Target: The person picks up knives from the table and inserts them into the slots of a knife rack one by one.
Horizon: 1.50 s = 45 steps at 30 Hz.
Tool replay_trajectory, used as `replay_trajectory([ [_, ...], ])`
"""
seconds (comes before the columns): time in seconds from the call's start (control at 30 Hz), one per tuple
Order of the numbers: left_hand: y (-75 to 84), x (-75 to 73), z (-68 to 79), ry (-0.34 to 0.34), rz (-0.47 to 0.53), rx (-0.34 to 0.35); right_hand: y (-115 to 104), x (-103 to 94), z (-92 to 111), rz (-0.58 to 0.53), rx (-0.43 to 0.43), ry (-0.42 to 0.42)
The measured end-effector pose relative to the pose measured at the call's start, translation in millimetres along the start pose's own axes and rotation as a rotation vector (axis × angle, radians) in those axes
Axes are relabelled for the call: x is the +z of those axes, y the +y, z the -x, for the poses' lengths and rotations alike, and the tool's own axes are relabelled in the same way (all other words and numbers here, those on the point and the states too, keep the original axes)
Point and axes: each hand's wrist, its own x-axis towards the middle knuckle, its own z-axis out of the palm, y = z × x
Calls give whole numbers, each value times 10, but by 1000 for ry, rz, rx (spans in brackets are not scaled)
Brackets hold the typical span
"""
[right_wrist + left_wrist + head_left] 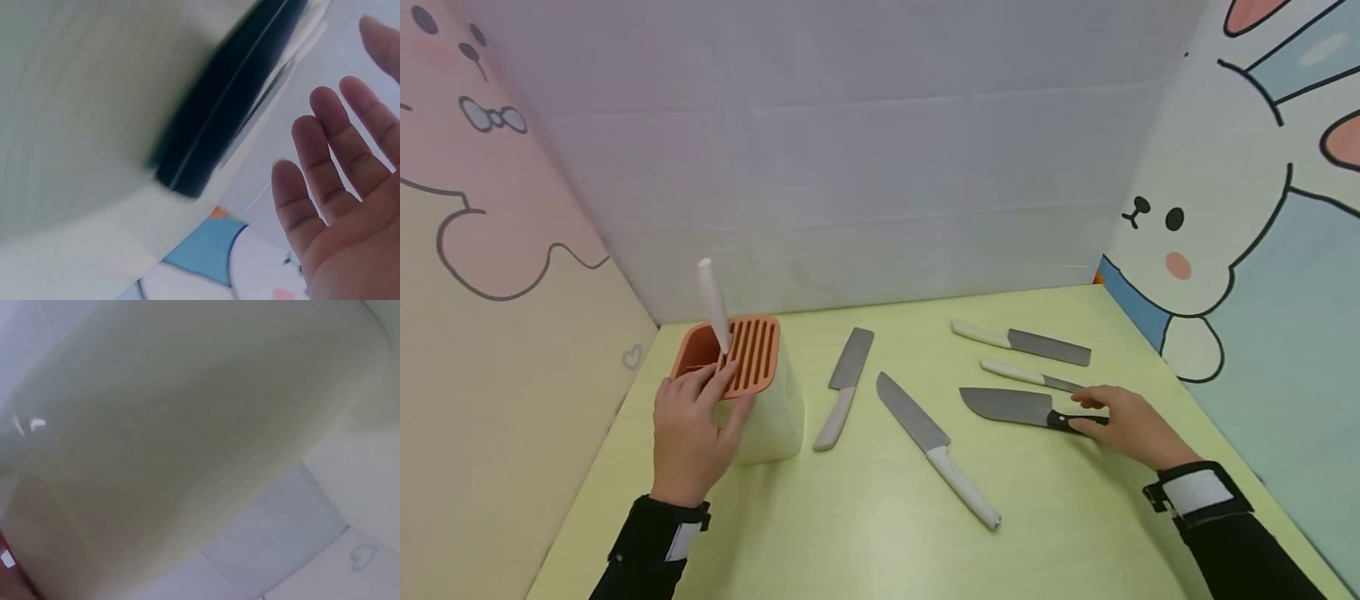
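Observation:
On the left side of the table is a cream knife block (771, 429) with an orange slotted top (754, 354); a white-handled knife (713, 304) stands in it. My left hand (696, 433) holds the block's near rim, fingers bent over the edge. The block's pale wall (187, 437) fills most of the left wrist view. At the right lies a broad-bladed knife with a black handle (1060, 421). My right hand (1131, 425) is at this handle; in the right wrist view its fingers (315, 147) are extended and apart from the black handle (219, 106).
A cleaver (846, 387) lies right of the block, and a large white-handled chef's knife (936, 450) lies mid-table. Behind the black-handled knife are a small white-handled knife (1030, 375) and another cleaver (1022, 340). Walls border the table's back and sides.

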Motion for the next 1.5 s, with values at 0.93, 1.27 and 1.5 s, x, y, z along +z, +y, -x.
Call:
replay_trajectory([
  [0.93, -89, 222, 67, 171, 3, 38, 597, 38, 97, 50, 2, -73],
  [1.27, -86, 209, 66, 154, 11, 37, 572, 35, 107, 53, -9, -63],
  [1.5, -76, 144, 55, 91, -12, 28, 418, -83, 104, 97, -12, -24],
])
